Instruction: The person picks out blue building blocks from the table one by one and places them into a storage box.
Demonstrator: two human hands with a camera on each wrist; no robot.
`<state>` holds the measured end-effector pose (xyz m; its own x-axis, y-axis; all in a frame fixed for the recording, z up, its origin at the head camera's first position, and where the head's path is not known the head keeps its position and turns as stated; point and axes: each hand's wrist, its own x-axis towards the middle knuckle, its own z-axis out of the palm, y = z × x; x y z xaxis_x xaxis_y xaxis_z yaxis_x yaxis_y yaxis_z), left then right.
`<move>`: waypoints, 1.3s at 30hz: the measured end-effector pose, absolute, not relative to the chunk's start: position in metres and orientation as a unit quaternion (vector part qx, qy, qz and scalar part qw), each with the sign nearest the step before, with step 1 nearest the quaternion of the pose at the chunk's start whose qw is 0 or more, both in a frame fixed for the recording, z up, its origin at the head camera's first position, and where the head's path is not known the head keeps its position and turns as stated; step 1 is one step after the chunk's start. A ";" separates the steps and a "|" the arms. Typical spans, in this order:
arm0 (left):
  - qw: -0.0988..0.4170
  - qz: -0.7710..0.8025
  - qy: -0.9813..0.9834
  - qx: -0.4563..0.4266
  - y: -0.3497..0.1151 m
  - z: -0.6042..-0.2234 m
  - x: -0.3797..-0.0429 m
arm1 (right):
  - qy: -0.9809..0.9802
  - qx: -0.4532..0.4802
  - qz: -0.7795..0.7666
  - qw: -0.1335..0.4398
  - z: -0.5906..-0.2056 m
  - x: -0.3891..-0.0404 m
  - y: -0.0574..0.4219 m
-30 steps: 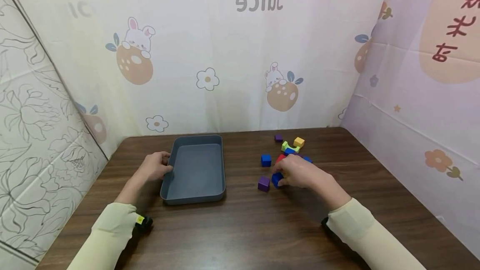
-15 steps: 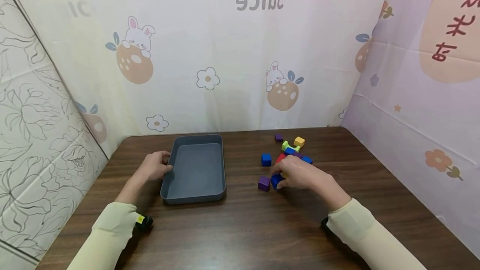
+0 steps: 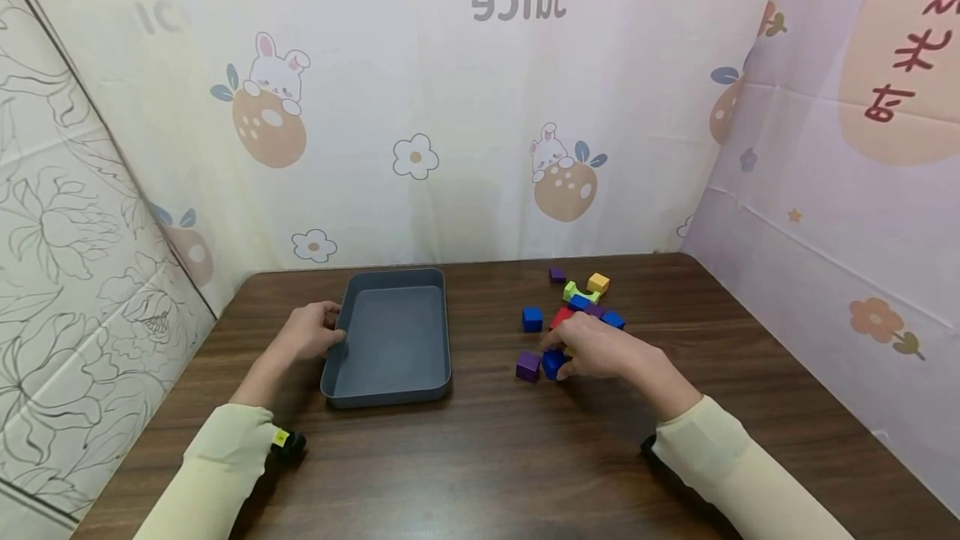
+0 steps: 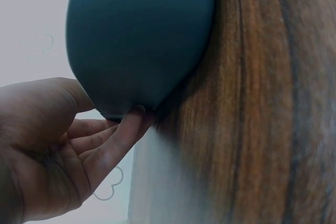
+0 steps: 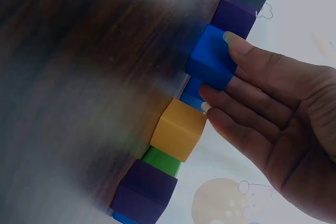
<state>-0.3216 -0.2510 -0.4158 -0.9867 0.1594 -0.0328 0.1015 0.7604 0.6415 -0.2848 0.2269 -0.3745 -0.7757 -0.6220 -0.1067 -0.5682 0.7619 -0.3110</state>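
A grey rectangular tray lies on the left of the table, nothing in it. My left hand holds its left wall, thumb over the rim and fingers outside; the left wrist view shows fingertips against the outer wall. On the right, my right hand pinches a blue cube block between thumb and fingers, low at the table. A purple block stands just left of that cube. Close to the same hand in the right wrist view is a yellow block.
Behind the right hand lie another blue block, a red block, a green arch block, a yellow block and a small purple block. Patterned curtains border the wooden table at back and sides.
The right hand and its blue cube have shifted slightly toward the person, and the cube has turned a little. The left hand and tray stay where they were.
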 end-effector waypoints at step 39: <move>0.031 0.330 0.940 0.078 -0.250 -0.416 -0.320 | 0.935 -0.305 -0.108 0.147 -0.373 -0.277 0.225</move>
